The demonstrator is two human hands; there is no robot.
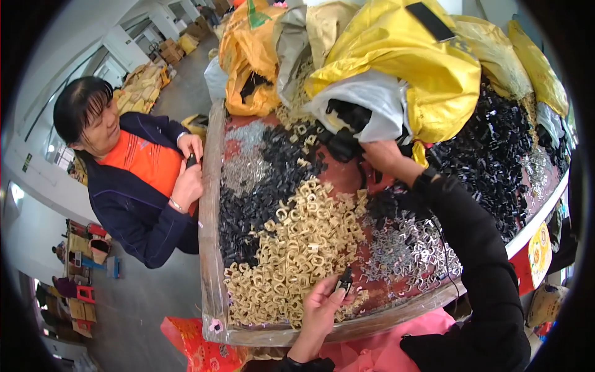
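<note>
Piece, small and black, sits pinched in the left hand above the bench; the right hand is near a white bag, grip unclear. A light, steady pinch should serve best.

the long sleeves are black, the right wristband dark.

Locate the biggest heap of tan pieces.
In the head view, the tan heap lies just left of centre, between black pieces on its left and silver pieces on its right, by the left hand.
</note>
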